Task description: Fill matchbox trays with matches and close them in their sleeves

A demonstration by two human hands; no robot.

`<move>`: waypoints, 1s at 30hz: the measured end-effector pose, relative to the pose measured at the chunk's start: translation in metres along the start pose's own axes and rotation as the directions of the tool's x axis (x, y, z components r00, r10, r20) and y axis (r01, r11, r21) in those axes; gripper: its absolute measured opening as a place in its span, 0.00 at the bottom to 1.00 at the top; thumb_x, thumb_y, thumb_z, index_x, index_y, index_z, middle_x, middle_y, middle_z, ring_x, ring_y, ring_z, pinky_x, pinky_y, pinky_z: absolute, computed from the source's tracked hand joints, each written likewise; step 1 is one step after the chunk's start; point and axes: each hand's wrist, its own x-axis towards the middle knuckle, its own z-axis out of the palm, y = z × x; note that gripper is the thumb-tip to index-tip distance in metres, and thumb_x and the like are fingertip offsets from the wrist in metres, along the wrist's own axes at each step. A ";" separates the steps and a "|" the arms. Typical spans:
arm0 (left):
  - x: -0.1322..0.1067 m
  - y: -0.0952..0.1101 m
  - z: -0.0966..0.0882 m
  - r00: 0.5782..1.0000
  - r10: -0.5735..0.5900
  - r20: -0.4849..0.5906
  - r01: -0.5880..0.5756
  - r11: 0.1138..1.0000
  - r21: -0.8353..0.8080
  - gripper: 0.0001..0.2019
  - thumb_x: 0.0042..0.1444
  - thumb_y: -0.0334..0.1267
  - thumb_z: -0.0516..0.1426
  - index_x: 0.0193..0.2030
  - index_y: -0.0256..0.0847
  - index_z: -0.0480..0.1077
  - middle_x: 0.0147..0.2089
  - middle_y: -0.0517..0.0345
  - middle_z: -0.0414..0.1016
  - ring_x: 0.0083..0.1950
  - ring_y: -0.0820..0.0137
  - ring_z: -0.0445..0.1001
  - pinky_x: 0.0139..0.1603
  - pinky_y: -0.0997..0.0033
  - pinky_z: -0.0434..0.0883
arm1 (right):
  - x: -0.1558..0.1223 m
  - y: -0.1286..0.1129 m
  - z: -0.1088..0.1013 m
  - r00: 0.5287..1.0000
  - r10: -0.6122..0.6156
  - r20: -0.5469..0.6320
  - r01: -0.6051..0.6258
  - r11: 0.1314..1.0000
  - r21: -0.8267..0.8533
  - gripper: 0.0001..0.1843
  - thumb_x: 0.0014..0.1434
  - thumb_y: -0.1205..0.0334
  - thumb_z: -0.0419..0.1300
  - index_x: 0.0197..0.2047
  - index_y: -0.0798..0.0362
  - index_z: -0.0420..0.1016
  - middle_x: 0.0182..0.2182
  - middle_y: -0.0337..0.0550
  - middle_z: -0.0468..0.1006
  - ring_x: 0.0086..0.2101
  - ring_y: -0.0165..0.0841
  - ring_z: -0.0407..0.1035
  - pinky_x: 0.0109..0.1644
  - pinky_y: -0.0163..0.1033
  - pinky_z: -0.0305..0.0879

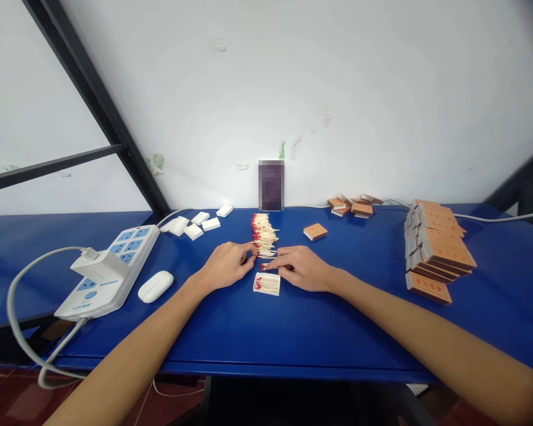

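Observation:
A row of loose matches (264,235) with red heads to the left runs toward the wall on the blue table. My left hand (231,264) rests at its near left end, fingers curled beside the red heads; anything in its fingertips is too small to make out. From the right, my right hand (305,268) has its fingertips closed on the pale ends of a few matches (265,266) lying apart from the row. Just below both hands sits a white matchbox tray (267,291) with several matches inside, heads also to the left.
White inner trays (193,231) lie at the back left, near a power strip (109,272) and a white oval case (156,287). One orange matchbox sleeve (315,231) lies right of the matches, with more sleeves (362,209) behind. Stacked matchboxes (444,242) stand far right.

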 end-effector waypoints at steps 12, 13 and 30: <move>0.000 0.003 -0.002 0.999 0.023 0.022 -0.022 0.999 -0.025 0.09 0.62 0.38 0.53 0.44 0.44 0.74 0.24 0.65 0.70 0.24 0.73 0.66 0.29 0.73 0.56 | 0.003 0.001 0.003 0.991 0.119 -0.059 -0.122 0.990 -0.066 0.17 0.64 0.69 0.54 0.48 0.53 0.82 0.35 0.43 0.80 0.35 0.31 0.70 0.38 0.35 0.58; 0.000 0.003 -0.002 0.999 0.023 0.024 -0.022 0.999 -0.027 0.09 0.62 0.38 0.53 0.44 0.44 0.74 0.24 0.65 0.70 0.24 0.73 0.67 0.29 0.73 0.56 | 0.003 0.001 0.003 0.991 0.121 -0.058 -0.124 0.990 -0.063 0.16 0.64 0.69 0.54 0.48 0.53 0.82 0.35 0.43 0.80 0.35 0.31 0.71 0.38 0.35 0.58; -0.001 0.004 -0.003 0.993 0.105 0.046 -0.100 0.991 -0.085 0.14 0.62 0.36 0.52 0.48 0.45 0.76 0.23 0.65 0.70 0.24 0.74 0.66 0.30 0.74 0.58 | 0.003 0.001 0.003 0.990 0.136 -0.038 -0.138 0.988 -0.071 0.17 0.69 0.62 0.50 0.44 0.53 0.81 0.33 0.44 0.78 0.35 0.32 0.69 0.39 0.36 0.58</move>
